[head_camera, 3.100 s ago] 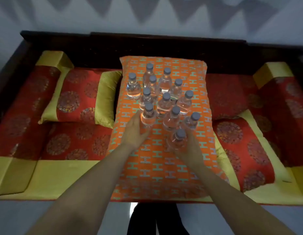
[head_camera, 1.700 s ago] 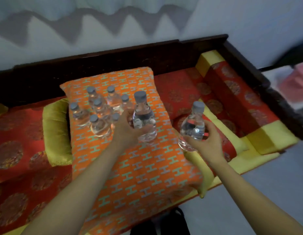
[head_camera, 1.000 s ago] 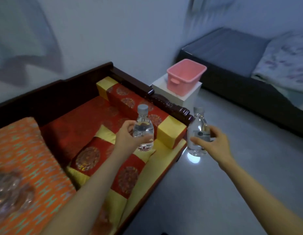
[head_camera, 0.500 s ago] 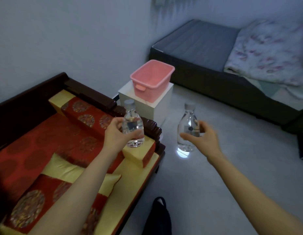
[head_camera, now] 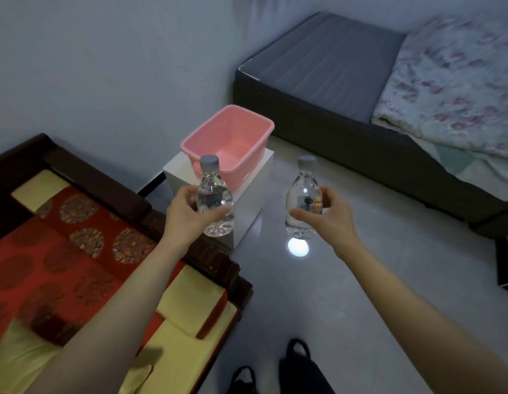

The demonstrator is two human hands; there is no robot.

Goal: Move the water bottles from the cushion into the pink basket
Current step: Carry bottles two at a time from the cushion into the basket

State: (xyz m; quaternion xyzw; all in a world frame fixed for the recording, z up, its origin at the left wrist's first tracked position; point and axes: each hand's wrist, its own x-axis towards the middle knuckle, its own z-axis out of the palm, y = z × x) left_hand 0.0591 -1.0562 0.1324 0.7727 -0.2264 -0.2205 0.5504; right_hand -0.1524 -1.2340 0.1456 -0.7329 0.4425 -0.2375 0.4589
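My left hand grips a clear water bottle with a grey cap, held upright just in front of the pink basket. My right hand grips a second upright water bottle out over the floor, to the right of the basket. The basket looks empty and sits on a white box ahead of both hands. The orange cushion with the other bottles is out of view.
A dark wooden daybed with red and yellow cushions fills the lower left, its armrest next to the white box. A low dark bed with a floral quilt stands at the right. Grey floor lies between; my black shoes show below.
Both hands lifted a bottle off the orange cushion. The view turned right from the daybed to the pink basket, and both bottles have come closer to it.
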